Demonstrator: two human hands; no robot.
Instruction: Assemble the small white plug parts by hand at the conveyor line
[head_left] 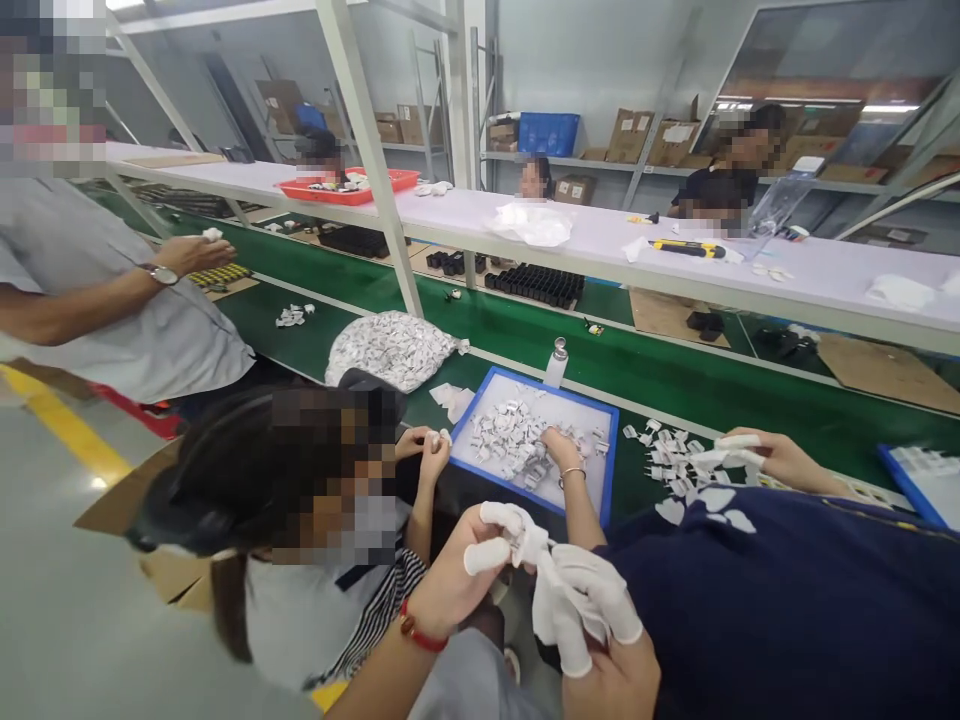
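My left hand, with a red bracelet at its wrist and white finger cots on its fingertips, pinches a small white plastic part. To its right, my right hand also wears white finger cots. Its fingers are closed on a white cloth, which hangs down and meets the plastic part. Both hands are raised close together in front of me. Beyond them, a blue-rimmed tray carries many loose white and grey parts, and a co-worker's hand reaches into it.
Co-workers sit close on both sides; another stands at far left. On the green bench are a bulging bag of white parts, a dispenser bottle and a loose pile of parts. A raised shelf holds a red tray and a yellow cutter.
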